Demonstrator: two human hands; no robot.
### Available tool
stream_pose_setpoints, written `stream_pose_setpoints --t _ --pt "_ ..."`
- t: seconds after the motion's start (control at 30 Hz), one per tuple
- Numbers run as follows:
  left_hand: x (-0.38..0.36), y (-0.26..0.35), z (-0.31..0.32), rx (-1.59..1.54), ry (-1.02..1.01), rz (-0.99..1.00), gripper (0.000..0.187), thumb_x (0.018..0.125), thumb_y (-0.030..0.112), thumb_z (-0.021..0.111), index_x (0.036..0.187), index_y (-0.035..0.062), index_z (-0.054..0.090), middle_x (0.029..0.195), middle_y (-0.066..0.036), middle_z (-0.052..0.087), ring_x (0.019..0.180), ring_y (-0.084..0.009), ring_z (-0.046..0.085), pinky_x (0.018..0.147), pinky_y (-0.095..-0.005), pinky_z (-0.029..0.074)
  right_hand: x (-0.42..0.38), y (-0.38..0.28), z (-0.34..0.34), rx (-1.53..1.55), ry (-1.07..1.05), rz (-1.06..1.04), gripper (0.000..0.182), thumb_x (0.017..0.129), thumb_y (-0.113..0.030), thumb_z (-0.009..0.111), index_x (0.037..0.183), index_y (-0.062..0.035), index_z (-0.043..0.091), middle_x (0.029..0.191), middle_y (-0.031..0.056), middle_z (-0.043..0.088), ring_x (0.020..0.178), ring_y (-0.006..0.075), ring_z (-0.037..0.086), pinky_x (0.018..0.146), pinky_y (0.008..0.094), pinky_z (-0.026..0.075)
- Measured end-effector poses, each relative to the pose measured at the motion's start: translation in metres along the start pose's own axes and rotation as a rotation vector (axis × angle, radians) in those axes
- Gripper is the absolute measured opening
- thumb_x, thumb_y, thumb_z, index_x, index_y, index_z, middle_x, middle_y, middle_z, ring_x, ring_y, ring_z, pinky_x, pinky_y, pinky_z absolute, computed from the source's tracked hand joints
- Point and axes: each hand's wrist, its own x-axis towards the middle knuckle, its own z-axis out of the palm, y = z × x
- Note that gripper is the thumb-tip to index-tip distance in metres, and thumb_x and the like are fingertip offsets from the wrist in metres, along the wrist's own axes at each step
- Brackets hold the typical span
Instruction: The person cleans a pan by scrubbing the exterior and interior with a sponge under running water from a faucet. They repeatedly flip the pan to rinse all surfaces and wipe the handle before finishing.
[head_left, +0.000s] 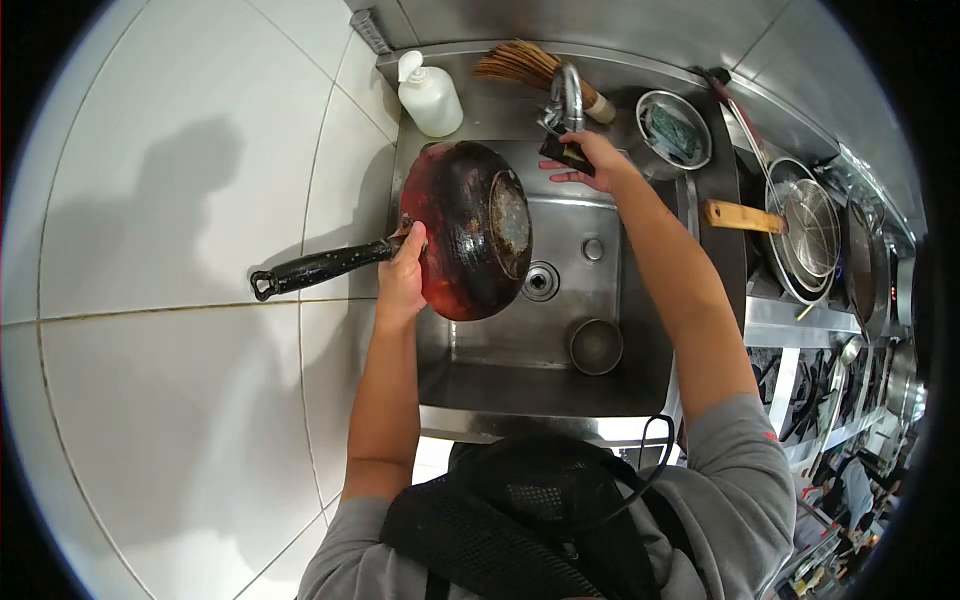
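Observation:
My left hand (402, 272) grips the black handle of a blackened wok (466, 228) and holds it on its side over the steel sink (500, 385), its burnt underside facing me. My right hand (590, 158) reaches to the chrome faucet (566, 100) at the back of the sink, fingers closed on its dark lever. I cannot see any water running.
A white soap pump bottle (430, 95) and a bamboo brush (530, 68) stand on the back ledge. A small steel bowl (596, 346) sits in the sink. To the right are a steel dish with a scourer (675, 130), a wooden-handled pan (800, 230) and more pans. White tiled wall lies left.

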Motion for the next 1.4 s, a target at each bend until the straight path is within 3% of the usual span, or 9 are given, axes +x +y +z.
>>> stream_pose_setpoints --t 0.13,0.27,0.47,0.53,0.6,0.67,0.83,1.2,1.4 --pt "-0.003 0.007 0.001 0.091 0.107 0.077 0.013 0.095 0.018 0.064 0.102 0.0062 0.064 0.096 0.002 0.061 0.085 -0.0096 0.057 0.08 -0.0276 0.047 0.023 -0.013 0.003 -0.002 -0.022 -0.055 0.039 0.087 -0.015 0.054 0.12 0.0037 0.047 0.105 0.0193 0.065 0.091 0.0364 0.07 0.078 0.0475 0.059" --pt "-0.007 0.007 0.002 0.07 0.124 0.05 0.015 0.095 0.021 0.065 0.1 0.0067 0.064 0.095 0.003 0.061 0.086 -0.0084 0.054 0.08 -0.0269 0.045 0.043 -0.034 0.002 -0.066 -0.049 0.064 0.02 0.081 -0.012 0.06 0.092 0.0018 0.051 0.098 0.0252 0.062 0.085 0.0408 0.07 0.074 0.0465 0.062" --pt "0.024 -0.026 -0.01 0.243 0.019 -0.004 0.022 0.094 0.026 0.068 0.081 0.0117 0.058 0.083 0.007 0.051 0.078 -0.0064 0.046 0.07 -0.0243 0.038 0.011 -0.02 0.036 0.494 -0.044 -0.16 0.008 0.087 -0.008 0.052 0.083 -0.0012 0.053 0.094 0.0214 0.058 0.115 0.0437 0.058 0.097 0.055 0.052" --pt "0.035 -0.037 -0.002 0.268 -0.037 -0.039 0.025 0.093 0.028 0.068 0.077 0.0131 0.056 0.081 0.007 0.049 0.077 -0.0062 0.044 0.069 -0.0239 0.036 0.012 -0.012 0.021 0.471 -0.318 -0.163 0.009 0.088 -0.003 0.045 0.086 -0.0012 0.054 0.105 0.0234 0.058 0.122 0.0425 0.053 0.102 0.0567 0.046" --pt "0.048 -0.047 0.004 0.373 -0.09 -0.087 0.034 0.095 0.028 0.065 0.117 0.003 0.06 0.113 -0.004 0.063 0.101 -0.0144 0.059 0.089 -0.0338 0.048 -0.031 -0.001 0.025 0.32 -0.218 -0.192 0.043 0.076 0.005 0.046 0.119 0.0065 0.055 0.118 0.0223 0.061 0.109 0.0384 0.063 0.086 0.0512 0.056" --pt "0.052 -0.043 0.044 0.431 -0.093 -0.049 0.031 0.093 0.034 0.067 0.104 0.0056 0.061 0.099 0.001 0.058 0.091 -0.0111 0.053 0.081 -0.0296 0.044 -0.059 0.022 0.012 0.089 -0.107 -0.158 0.054 0.076 0.007 0.042 0.129 0.006 0.049 0.118 0.0201 0.06 0.102 0.0357 0.066 0.079 0.0495 0.058" --pt "0.068 -0.049 0.098 0.539 -0.167 -0.103 0.046 0.088 0.051 0.068 0.094 0.0055 0.063 0.087 0.003 0.055 0.084 -0.0097 0.05 0.076 -0.0271 0.042 -0.113 0.069 -0.043 0.034 0.083 -0.056 0.054 0.081 0.006 0.039 0.134 0.0008 0.045 0.115 0.0189 0.059 0.098 0.0345 0.067 0.072 0.0482 0.06" --pt "0.135 -0.057 0.131 0.537 -0.575 -0.457 0.036 0.097 0.037 0.06 0.108 0.0028 0.065 0.099 -0.002 0.065 0.087 -0.0127 0.061 0.077 -0.031 0.051 -0.151 0.149 -0.092 0.305 0.29 0.047 0.035 0.096 -0.012 0.047 0.13 -0.0027 0.045 0.114 0.0166 0.061 0.095 0.0323 0.068 0.073 0.0529 0.058" --pt "0.152 -0.092 0.142 0.758 -0.485 -0.26 0.043 0.088 0.037 0.07 0.105 -0.0015 0.064 0.098 -0.009 0.066 0.085 -0.0186 0.062 0.076 -0.034 0.05 -0.151 0.163 -0.091 0.252 0.354 -0.071 0.031 0.093 -0.014 0.053 0.122 -0.0035 0.05 0.104 0.0131 0.063 0.087 0.0262 0.067 0.07 0.0434 0.056"
